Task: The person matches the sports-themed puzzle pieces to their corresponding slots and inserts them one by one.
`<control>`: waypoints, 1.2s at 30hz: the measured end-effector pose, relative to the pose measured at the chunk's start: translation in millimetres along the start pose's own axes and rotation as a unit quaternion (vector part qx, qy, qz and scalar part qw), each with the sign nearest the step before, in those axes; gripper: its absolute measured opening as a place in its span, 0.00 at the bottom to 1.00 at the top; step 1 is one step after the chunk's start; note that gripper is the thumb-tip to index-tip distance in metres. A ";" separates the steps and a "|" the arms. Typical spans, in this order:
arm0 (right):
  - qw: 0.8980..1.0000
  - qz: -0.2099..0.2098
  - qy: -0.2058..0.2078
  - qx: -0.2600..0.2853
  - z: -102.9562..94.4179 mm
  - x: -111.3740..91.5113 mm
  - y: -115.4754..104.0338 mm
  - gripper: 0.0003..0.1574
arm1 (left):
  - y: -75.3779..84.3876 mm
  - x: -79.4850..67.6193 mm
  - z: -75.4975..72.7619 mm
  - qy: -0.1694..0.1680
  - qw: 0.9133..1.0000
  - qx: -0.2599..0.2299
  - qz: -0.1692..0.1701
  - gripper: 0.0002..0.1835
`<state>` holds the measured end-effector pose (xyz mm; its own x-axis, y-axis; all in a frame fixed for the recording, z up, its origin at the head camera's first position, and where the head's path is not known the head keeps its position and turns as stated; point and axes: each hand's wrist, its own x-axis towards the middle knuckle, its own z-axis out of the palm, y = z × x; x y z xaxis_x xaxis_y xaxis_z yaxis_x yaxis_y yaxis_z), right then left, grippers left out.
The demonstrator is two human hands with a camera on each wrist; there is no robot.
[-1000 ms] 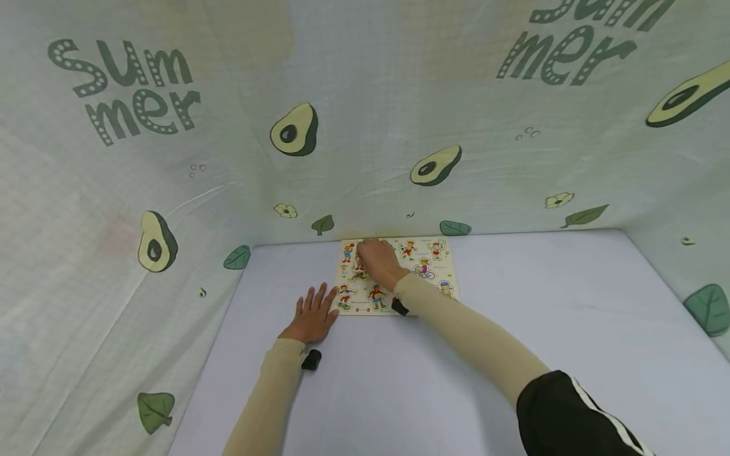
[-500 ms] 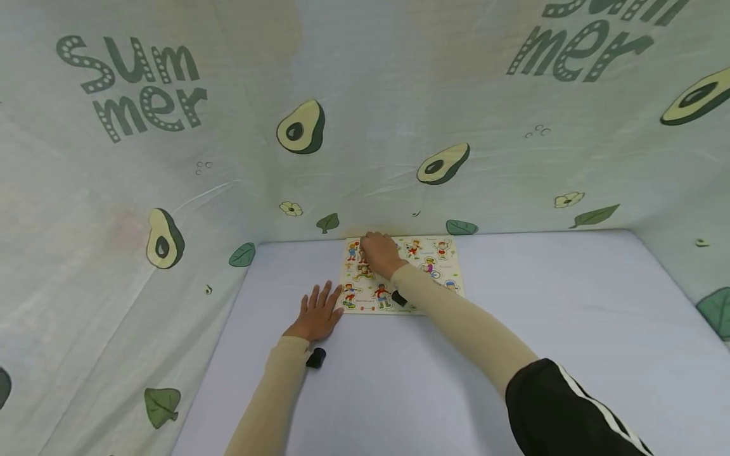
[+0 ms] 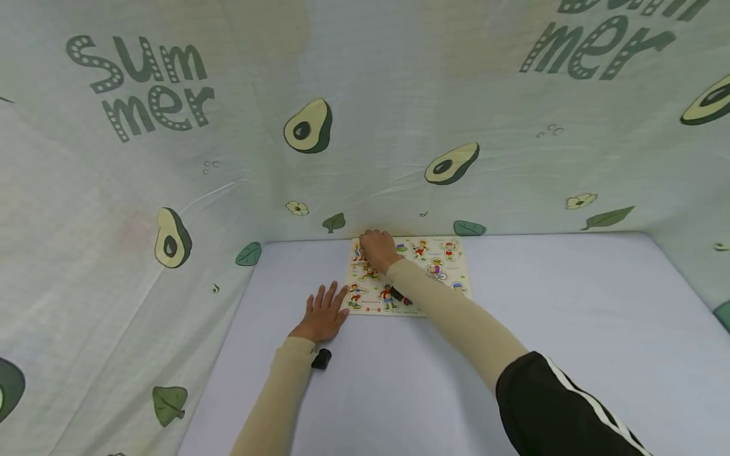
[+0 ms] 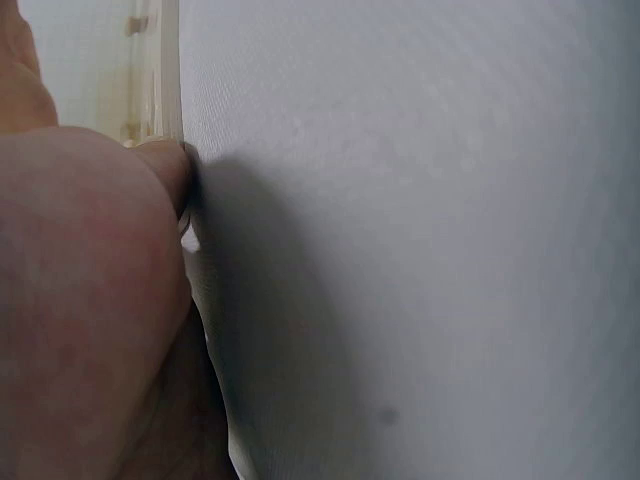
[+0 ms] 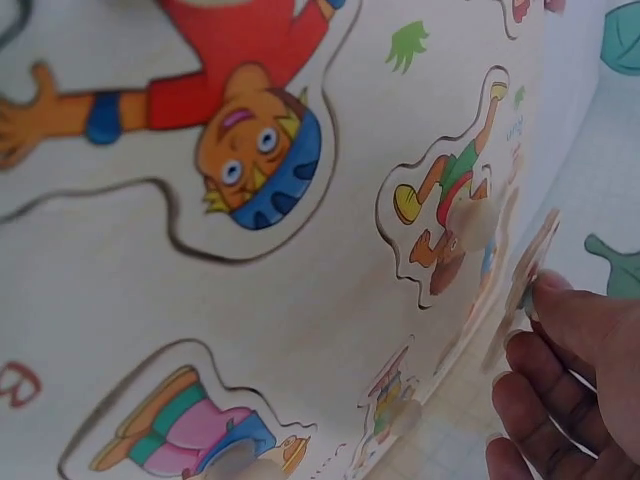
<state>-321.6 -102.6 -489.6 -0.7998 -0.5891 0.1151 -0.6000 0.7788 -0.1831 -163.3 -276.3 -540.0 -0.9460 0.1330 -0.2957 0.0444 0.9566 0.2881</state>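
Observation:
A wooden puzzle board with cartoon sports figures lies at the table's far edge. My left hand rests palm down beside its left edge, fingers spread; in the left wrist view a fingertip reaches the board's edge. My right hand is over the upper left part of the board. In the right wrist view, thumb and fingers pinch a thin wooden puzzle piece, seen edge-on, so its picture is hidden. Figures with small clear knobs sit in their cutouts, such as a kicking figure.
The white table stretches toward me and to both sides. Behind it hangs a pale curtain printed with avocados, leaves and lettering, close to the board's far edge. A black wrist camera sits on the left sleeve.
My right hand has moved a little left and farther away over the board, toward its upper left corner. The left hand stays at the board's edge. The head view has shifted slightly.

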 end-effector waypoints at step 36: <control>0.998 0.017 -0.046 -0.042 11.6 28.4 -15.0 0.11 | 1.0 -1.4 -1.7 0.004 1.000 0.001 0.004 0.34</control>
<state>-335.1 -133.5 -494.9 -0.8175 -0.5755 0.0200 -0.5743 0.8122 -0.1027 -162.4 -275.9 -537.8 -0.9481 0.1384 -0.2864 0.0525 0.9562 0.2880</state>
